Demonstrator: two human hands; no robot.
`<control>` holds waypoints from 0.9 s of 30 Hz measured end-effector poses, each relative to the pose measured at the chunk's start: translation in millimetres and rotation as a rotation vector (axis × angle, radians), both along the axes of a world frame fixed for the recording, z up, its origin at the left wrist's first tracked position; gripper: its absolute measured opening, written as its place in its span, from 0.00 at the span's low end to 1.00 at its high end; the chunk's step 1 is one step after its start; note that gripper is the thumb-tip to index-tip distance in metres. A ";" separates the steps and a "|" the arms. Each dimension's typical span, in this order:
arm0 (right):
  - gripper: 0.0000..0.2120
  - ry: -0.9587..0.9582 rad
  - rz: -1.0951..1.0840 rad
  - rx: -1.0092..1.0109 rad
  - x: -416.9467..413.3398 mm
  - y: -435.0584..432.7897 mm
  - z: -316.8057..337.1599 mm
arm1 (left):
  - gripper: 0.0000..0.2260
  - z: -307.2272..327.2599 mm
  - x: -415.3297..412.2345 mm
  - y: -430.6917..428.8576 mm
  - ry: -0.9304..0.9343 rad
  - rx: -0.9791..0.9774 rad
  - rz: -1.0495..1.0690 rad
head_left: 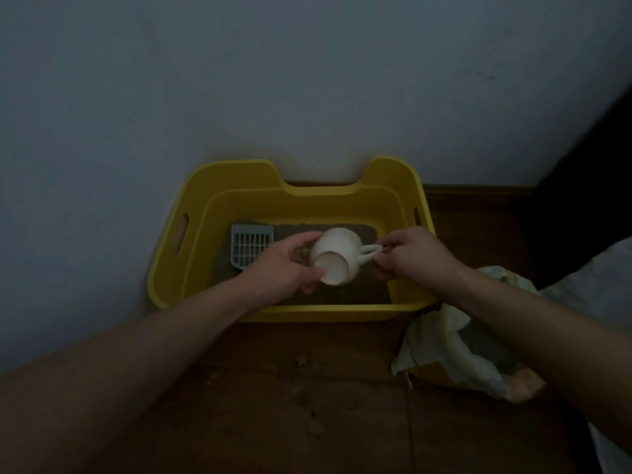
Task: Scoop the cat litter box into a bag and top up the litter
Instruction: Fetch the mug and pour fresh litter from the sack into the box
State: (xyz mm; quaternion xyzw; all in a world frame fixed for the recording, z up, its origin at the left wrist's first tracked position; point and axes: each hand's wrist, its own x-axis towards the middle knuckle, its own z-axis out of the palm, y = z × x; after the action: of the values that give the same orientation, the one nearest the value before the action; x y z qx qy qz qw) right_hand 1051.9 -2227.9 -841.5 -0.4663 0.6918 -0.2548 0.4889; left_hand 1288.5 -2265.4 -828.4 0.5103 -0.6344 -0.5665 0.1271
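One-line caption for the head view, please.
Tipped cup held by left hand and right hand over litter in yellow box; scoop inside, bag beside.

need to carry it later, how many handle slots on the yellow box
2: one handle slot in the yellow litter box's left wall, another in its right wall beyond the right hand. No others visible.

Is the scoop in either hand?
No: the scoop lies on the litter in the box, while the left hand and right hand hold the cup.
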 end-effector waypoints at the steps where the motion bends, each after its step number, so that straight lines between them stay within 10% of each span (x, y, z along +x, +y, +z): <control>1: 0.07 -0.011 -0.005 0.009 -0.1 2.3 2.5 | 0.28 0.2 -0.1 0.7 0.004 0.005 -0.001; 27: 0.13 0.020 -0.044 -0.121 5.3 4.5 33.5 | 0.09 8.5 3.1 -19.9 0.119 -0.091 0.024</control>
State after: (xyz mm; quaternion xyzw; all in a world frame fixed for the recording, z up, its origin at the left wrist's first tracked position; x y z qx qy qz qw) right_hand 1057.1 -2223.4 -808.0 -0.4821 0.6900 -0.3021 0.4474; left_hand 1291.6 -2285.3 -819.9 0.4770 -0.6447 -0.5648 0.1946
